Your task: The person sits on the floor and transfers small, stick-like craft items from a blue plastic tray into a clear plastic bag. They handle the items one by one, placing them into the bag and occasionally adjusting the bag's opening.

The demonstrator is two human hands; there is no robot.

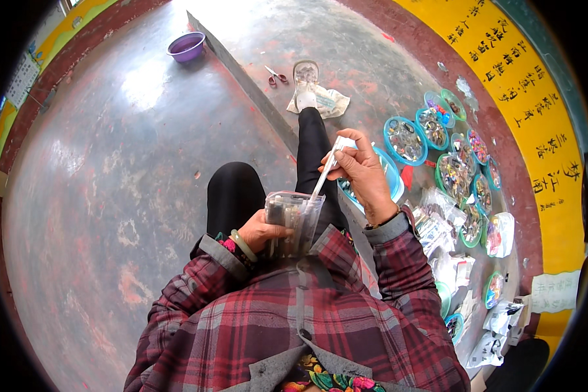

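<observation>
Over my lap, my left hand (260, 231) is closed round a clear plastic pouch (302, 221) with dark and pale slim items inside. The pouch's top edge faces away from me. Higher and to the right, my right hand (364, 178) pinches a slim white stick (325, 173) between thumb and fingers. The stick slants down to the left, and its lower end is at the pouch's mouth. Whether that end sits inside or just in front of it, I cannot tell. Exactly what kind of stick it is does not show.
On the right stand several round tubs (406, 140) of small mixed parts; a blue basin (391, 178) is partly behind my right hand. Plastic packets (434, 222) lie nearby. Scissors (276, 77) lie by my foot on a cloth (330, 103). A purple basin (186, 47) stands far left, beside a floor ledge (242, 81).
</observation>
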